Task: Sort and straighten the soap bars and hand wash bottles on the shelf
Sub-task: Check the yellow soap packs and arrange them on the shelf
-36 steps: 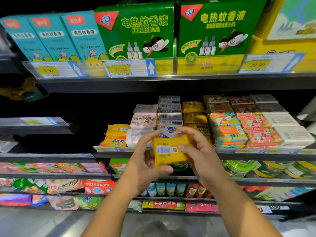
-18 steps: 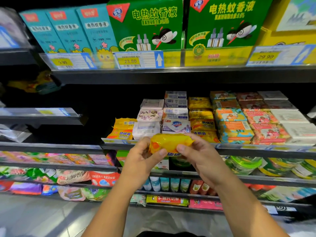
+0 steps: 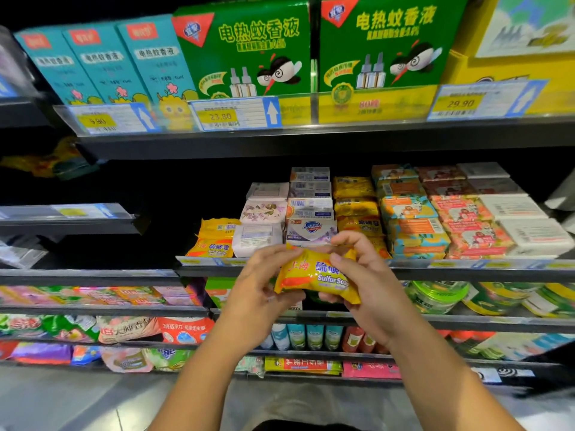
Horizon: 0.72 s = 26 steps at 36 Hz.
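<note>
Both hands grip the yellow soap point(image 3: 314, 276) in front of the shelf point(image 3: 435, 269): left hand point(image 3: 261, 284) pinching one end, right hand point(image 3: 370, 284) the other

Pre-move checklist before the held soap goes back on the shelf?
1. Grip: left hand and right hand both hold the yellow plastic-wrapped sulfur soap bar: ok.
2. Printed face towards camera: ok.
3. Matching yellow soap stack at the row's left end found: ok.
4. That stack straight: top pack skewed, not ok.
5. Headroom above it: ok.
6. Space behind it: dark, cannot tell.
</note>
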Available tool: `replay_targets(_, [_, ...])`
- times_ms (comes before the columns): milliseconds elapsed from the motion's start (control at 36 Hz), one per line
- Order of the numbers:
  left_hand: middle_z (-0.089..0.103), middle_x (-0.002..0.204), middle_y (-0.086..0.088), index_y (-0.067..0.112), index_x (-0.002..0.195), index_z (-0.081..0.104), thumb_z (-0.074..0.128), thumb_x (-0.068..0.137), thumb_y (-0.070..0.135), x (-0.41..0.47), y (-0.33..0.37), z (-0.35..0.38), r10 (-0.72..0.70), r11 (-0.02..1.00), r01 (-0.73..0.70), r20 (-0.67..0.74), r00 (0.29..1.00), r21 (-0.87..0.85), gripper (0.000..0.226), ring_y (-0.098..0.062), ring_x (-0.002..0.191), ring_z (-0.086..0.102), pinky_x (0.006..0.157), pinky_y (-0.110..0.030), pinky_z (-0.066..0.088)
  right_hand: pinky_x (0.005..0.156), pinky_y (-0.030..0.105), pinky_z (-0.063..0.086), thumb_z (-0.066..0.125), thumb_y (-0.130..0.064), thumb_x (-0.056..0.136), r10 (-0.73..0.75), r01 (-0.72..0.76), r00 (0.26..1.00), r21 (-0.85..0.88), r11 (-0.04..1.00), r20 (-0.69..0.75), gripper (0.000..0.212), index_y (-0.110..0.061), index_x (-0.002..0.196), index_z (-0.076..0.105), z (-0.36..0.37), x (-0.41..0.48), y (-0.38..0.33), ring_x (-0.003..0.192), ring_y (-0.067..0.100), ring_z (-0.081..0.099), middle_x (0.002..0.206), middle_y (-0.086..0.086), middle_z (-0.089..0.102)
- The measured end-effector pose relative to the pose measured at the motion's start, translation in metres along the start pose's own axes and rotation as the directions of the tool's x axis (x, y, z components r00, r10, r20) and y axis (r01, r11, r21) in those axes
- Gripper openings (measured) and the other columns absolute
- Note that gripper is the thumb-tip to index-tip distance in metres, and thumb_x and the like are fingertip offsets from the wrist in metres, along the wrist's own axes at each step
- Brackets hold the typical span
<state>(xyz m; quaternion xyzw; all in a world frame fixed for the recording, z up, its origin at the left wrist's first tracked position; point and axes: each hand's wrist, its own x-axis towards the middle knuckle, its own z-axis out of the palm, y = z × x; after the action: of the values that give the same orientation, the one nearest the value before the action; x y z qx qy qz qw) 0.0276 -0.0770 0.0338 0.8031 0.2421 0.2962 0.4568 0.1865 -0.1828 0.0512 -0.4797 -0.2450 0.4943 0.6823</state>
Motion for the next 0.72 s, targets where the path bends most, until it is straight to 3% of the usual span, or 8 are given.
replay_targets(111, [0.045, 0.134, 0.011, 0.039, 0.103, 0.069, 0.079, 0.077, 0.016, 0.005, -0.004, 0.002, 0.036, 0.999, -0.035, -0.083, 0.996, 0.023, 0.036, 0.008, 0.116, 0.049, 0.084, -0.010, 0.047, 0.062, 0.033, 0.057, 0.062, -0.037, 0.088, 0.012, -0.016, 0.997, 0.046, 0.999, 0.078, 0.029, -0.036, 0.116, 0.063, -0.003, 0.000, 0.003, 0.075, 0.029, 0.068, 0.115, 0.010, 0.070])
replay_targets(194, [0.049, 0.134, 0.015, 0.046, 0.107, 0.064, 0.077, 0.080, 0.037, 0.005, -0.006, 0.003, -0.041, 0.991, 0.025, -0.123, 0.992, -0.131, 0.031, -0.005, 0.121, 0.054, 0.088, -0.025, 0.054, 0.069, 0.035, 0.054, 0.071, -0.059, 0.083, -0.019, 0.010, 0.978, 0.047, 0.999, 0.209, 0.055, -0.040, 0.132, 0.055, -0.010, 0.002, 0.006, 0.076, 0.031, 0.066, 0.103, 0.020, 0.064])
replay_targets(250, [0.062, 0.121, 0.008, 0.034, 0.111, 0.064, 0.075, 0.078, 0.040, 0.005, -0.001, 0.006, -0.127, 0.953, 0.075, -0.163, 0.978, -0.293, 0.035, -0.011, 0.109, 0.063, 0.085, -0.027, 0.056, 0.074, 0.036, 0.053, 0.082, -0.052, 0.073, -0.022, 0.039, 0.972, -0.067, 0.997, 0.235, 0.068, -0.040, 0.134, 0.054, -0.014, 0.004, 0.005, 0.089, 0.031, 0.069, 0.110, 0.015, 0.064])
replay_targets(306, [0.072, 0.096, 0.005, 0.017, 0.107, 0.062, 0.082, 0.081, 0.026, 0.008, 0.007, 0.007, -0.189, 0.897, 0.087, -0.199, 0.962, -0.433, 0.035, -0.009, 0.090, 0.067, 0.077, -0.021, 0.055, 0.084, 0.033, 0.053, 0.084, -0.037, 0.070, -0.023, 0.077, 0.977, -0.248, 0.966, 0.212, 0.063, -0.043, 0.127, 0.059, -0.015, 0.007, 0.002, 0.106, 0.021, 0.068, 0.117, -0.002, 0.067])
replay_targets(417, [0.073, 0.079, 0.004, 0.013, 0.097, 0.062, 0.071, 0.071, 0.021, 0.013, 0.018, 0.005, -0.160, 0.898, 0.052, -0.215, 0.964, -0.437, 0.028, -0.009, 0.074, 0.068, 0.067, -0.020, 0.055, 0.096, 0.038, 0.054, 0.088, -0.020, 0.076, -0.098, 0.168, 0.982, -0.502, 0.849, 0.163, 0.048, -0.037, 0.114, 0.064, -0.013, 0.012, 0.005, 0.113, 0.012, 0.063, 0.115, -0.010, 0.068])
replay_targets(528, [0.070, 0.076, 0.004, 0.025, 0.093, 0.066, 0.079, 0.062, 0.027, 0.015, 0.017, 0.005, -0.143, 0.951, 0.069, -0.226, 0.964, -0.303, 0.034, -0.007, 0.069, 0.065, 0.063, -0.020, 0.055, 0.087, 0.034, 0.058, 0.086, -0.012, 0.075, -0.143, 0.182, 0.983, -0.461, 0.869, 0.117, 0.046, -0.028, 0.111, 0.062, -0.003, 0.013, 0.017, 0.102, 0.017, 0.068, 0.108, -0.003, 0.071])
replay_targets(639, [0.065, 0.075, 0.018, 0.040, 0.090, 0.067, 0.082, 0.058, 0.030, 0.018, 0.017, 0.007, -0.106, 0.974, 0.056, -0.223, 0.969, -0.220, 0.037, -0.001, 0.073, 0.060, 0.066, -0.018, 0.053, 0.085, 0.035, 0.059, 0.079, 0.002, 0.080, -0.061, 0.105, 0.988, -0.324, 0.940, 0.145, 0.045, -0.016, 0.117, 0.061, 0.004, 0.011, 0.026, 0.101, 0.023, 0.071, 0.110, 0.003, 0.073])
replay_targets(722, [0.065, 0.073, 0.020, 0.037, 0.090, 0.065, 0.082, 0.057, 0.033, 0.020, 0.014, 0.005, -0.125, 0.974, 0.078, -0.221, 0.967, -0.211, 0.037, 0.000, 0.072, 0.059, 0.065, -0.017, 0.051, 0.083, 0.034, 0.059, 0.080, 0.000, 0.079, -0.053, 0.095, 0.991, -0.354, 0.931, 0.126, 0.048, -0.019, 0.118, 0.061, 0.002, 0.014, 0.026, 0.099, 0.021, 0.072, 0.109, 0.002, 0.074])
